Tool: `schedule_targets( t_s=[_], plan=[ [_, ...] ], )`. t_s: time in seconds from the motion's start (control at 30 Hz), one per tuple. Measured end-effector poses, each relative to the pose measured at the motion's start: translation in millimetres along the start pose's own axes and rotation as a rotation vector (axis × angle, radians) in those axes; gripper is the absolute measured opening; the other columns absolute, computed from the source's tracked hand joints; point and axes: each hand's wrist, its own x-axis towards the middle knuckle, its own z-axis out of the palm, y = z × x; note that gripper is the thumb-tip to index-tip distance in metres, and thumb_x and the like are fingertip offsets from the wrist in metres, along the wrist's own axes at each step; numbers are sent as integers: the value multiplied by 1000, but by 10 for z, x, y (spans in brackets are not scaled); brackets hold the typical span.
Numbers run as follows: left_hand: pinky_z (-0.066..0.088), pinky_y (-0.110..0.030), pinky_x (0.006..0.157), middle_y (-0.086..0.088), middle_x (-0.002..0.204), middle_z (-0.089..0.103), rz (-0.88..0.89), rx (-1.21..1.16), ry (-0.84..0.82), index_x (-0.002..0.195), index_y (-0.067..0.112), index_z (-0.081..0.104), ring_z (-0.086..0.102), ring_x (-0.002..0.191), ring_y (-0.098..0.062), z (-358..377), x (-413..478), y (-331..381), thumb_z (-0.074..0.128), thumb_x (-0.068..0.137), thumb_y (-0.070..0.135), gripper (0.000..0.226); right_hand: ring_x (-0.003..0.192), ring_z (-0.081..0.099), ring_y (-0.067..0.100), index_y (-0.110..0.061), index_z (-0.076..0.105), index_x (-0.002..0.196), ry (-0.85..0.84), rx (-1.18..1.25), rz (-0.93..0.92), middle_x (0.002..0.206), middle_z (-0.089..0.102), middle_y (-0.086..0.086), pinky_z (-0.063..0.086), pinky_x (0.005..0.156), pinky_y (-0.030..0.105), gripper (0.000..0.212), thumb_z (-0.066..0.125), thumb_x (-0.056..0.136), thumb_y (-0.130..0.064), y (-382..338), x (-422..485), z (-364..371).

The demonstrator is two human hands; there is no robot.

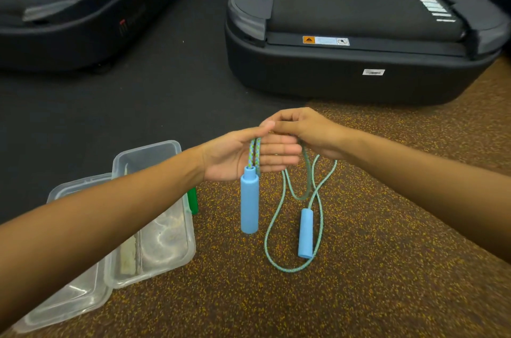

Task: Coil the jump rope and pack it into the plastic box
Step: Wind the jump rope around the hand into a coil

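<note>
The jump rope is a thin green-and-blue cord [290, 265] with two light blue foam handles. My left hand [243, 156] pinches the cord under its thumb, fingers stretched out, and one handle [249, 203] hangs below it. My right hand [307, 131] is closed on the cord just to the right, touching the left thumb. Loops of cord drop from it to the floor, where the second handle [305, 232] lies. The clear plastic box [182, 252] sits open on the floor to the left, partly behind my left forearm.
A clear lid [72, 301] lies beside the box at the lower left. A green object [192, 200] peeks out behind the box. Two dark treadmills, one [359, 75] ahead and one [69, 33] far left, stand on black matting. The near floor is speckled brown rubber.
</note>
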Motion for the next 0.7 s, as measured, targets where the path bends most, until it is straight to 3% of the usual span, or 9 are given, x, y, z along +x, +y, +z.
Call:
schedule_targets(
  t_s=[0.2,0.3,0.43,0.57,0.7],
  plan=[
    [52,-39,90,-14,112,69,-16,-44,12,113,3,65,65,106,-27,-42,-1,24,39,91,32,46,77,60,9,-14,66,93,-16,110,85,83,66,2,49,70,20,18,50,93,-21,92,42,26],
    [50,-41,93,-15,115,67,-10,-56,10,118,4,63,64,107,-31,-75,-16,16,38,91,34,47,87,60,18,-14,67,100,-42,87,155,94,66,10,49,83,34,23,47,94,-23,163,32,19],
    [50,-42,93,-20,116,66,60,-116,52,120,4,61,64,106,-33,-111,-27,57,39,91,34,47,64,51,16,-3,60,108,-77,37,206,80,56,11,43,63,28,28,38,96,-16,260,-81,43],
    [47,-42,95,-20,119,64,136,-175,98,121,2,59,63,108,-32,-136,-26,118,39,90,41,54,60,53,15,-8,61,104,-169,-8,229,73,58,5,46,57,23,26,43,96,-24,376,-219,146],
    [44,-43,100,-21,129,57,163,-222,127,130,4,51,55,119,-34,-182,-41,149,38,87,59,71,55,59,15,-18,55,83,-356,-142,214,72,59,7,49,55,25,21,40,97,-22,410,-350,392]
  ],
)
